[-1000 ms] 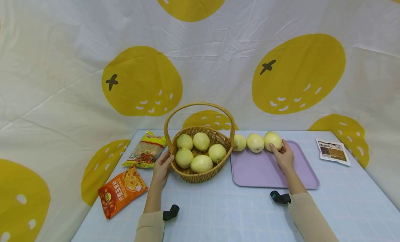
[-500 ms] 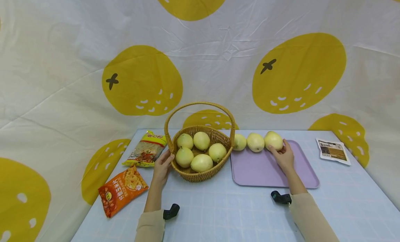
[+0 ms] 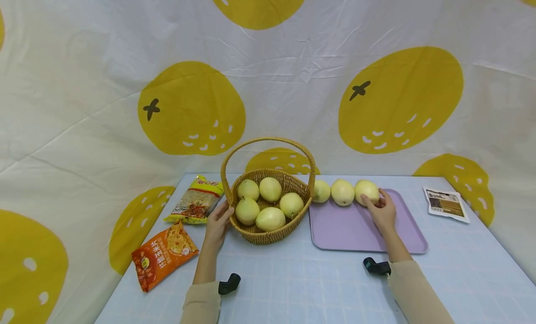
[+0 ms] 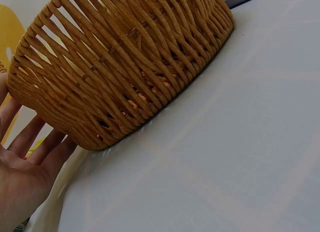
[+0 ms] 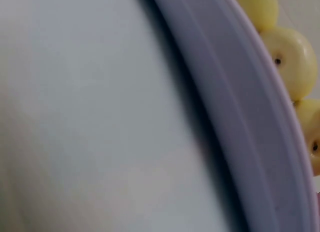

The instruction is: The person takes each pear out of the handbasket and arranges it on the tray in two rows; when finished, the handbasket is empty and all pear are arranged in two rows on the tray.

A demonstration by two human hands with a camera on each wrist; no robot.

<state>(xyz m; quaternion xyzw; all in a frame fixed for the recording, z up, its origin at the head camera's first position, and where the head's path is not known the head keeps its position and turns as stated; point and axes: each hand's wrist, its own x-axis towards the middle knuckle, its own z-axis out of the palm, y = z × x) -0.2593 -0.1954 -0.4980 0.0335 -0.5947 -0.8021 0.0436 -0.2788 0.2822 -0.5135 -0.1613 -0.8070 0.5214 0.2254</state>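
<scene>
In the head view a wicker basket with a tall arched handle holds several pale yellow-green pears. My left hand is at its left side, thumb on the rim; in the left wrist view the fingers lie along the outer wall. Right of the basket, three more pears stand in a row along the back of a purple tray. My right hand holds the rightmost pear between thumb and fingers; this hand is out of sight in the right wrist view.
A yellow food bag lies left of the basket, an orange snack bag nearer the front. A white and brown packet is right of the tray. Behind the table hangs a fruit-print cloth.
The rightmost pear has come down slightly in my right hand, level with its neighbours. My left hand and the basket stay where they were.
</scene>
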